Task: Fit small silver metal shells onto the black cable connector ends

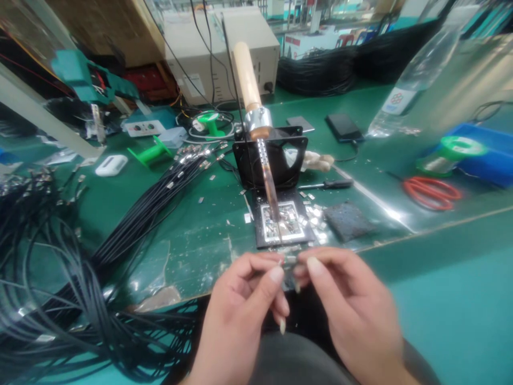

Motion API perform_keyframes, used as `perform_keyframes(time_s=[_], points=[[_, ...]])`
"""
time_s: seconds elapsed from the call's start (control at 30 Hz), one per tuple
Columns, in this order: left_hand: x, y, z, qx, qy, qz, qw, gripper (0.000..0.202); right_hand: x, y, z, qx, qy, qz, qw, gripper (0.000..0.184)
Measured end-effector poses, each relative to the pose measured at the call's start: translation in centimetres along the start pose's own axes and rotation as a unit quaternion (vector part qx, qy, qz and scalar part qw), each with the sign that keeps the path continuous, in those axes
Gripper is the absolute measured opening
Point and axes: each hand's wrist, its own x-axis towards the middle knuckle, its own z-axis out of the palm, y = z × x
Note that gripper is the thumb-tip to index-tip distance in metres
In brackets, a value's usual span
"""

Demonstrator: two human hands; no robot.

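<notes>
My left hand [250, 299] and my right hand [352, 305] are close together at the table's front edge, fingers pinched. Between the fingertips is a small silvery metal piece [289, 259], blurred, which looks like a cable connector; both hands seem to hold it. Just beyond them a soldering iron [266, 160] with a wooden handle points tip-down over a white-framed tray [298, 235] of small metal bits. Behind the iron's shaft stands a black fan frame [248, 166]. Small metal connector pieces [316, 219] lie scattered right of the tray.
Bundled black cables [148, 208] spread over the left side. A dark square pad [348, 220], a screwdriver [336, 184], red-handled scissors [430, 191], a solder spool [452, 155], a blue bin [489, 152] and a plastic bottle [412, 85] lie to the right. A beige box-shaped machine [224, 48] stands behind.
</notes>
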Motion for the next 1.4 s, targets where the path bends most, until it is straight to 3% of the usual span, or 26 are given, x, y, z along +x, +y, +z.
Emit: perform_keyframes(time_s=[0.17, 0.53, 0.83, 1.4], points=[[-0.2, -0.2, 0.0, -0.008, -0.006, -0.007, 1.0, 0.017, 0.3, -0.7, 0.1, 0.039, -0.05, 0.089, 0.994, 0.022], [-0.4, -0.2, -0.7, 0.053, -0.005, -0.026, 0.998, 0.02, 0.2, -0.9, 0.3, 0.013, -0.069, 0.098, 0.993, 0.024], [-0.4, 0.1, -1.1, 0.131, -0.009, -0.038, 0.991, 0.027, 0.5, -0.8, -0.7, -0.015, -0.093, 0.059, 0.994, 0.019], [-0.2, 0.3, -0.9, 0.148, -0.019, -0.013, 0.989, 0.022, 0.7, -0.3, -1.9, -0.048, -0.126, -0.022, 0.991, 0.015]])
